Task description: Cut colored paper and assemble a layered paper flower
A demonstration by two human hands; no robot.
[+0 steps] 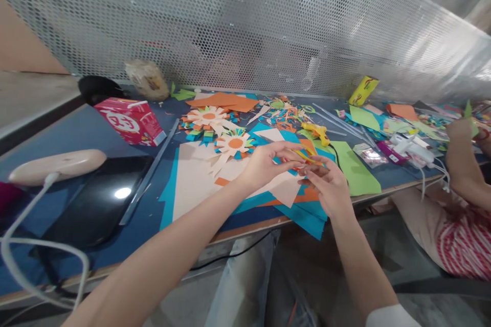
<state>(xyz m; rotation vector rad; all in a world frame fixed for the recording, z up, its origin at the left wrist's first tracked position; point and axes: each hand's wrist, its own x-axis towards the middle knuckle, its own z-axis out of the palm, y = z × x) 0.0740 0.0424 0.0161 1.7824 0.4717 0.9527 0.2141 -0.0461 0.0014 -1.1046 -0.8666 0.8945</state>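
Observation:
Over the sheets of coloured paper, my left hand [264, 163] and my right hand [328, 181] meet with bent, pinching fingers. Between the fingertips is a small yellow and orange piece [305, 155], partly hidden, its exact kind unclear. Under and beside the hands lie a pale pink sheet [199, 173], blue paper [303, 217] and a green sheet [355, 171]. Just beyond my right hand rests a yellow glue gun [317, 132] with a black cord. Left of my hands are two layered paper flowers with orange centres, a nearer flower [235, 143] and a farther flower [209, 116].
Paper scraps [284, 112] and orange paper [222, 101] lie toward the perforated metal screen [230, 25]. At left are a red box [130, 120], a black tablet [99, 199] and a corded pale device [57, 166]. Another person's arm [462, 158] is at right, near a white glue gun [412, 148].

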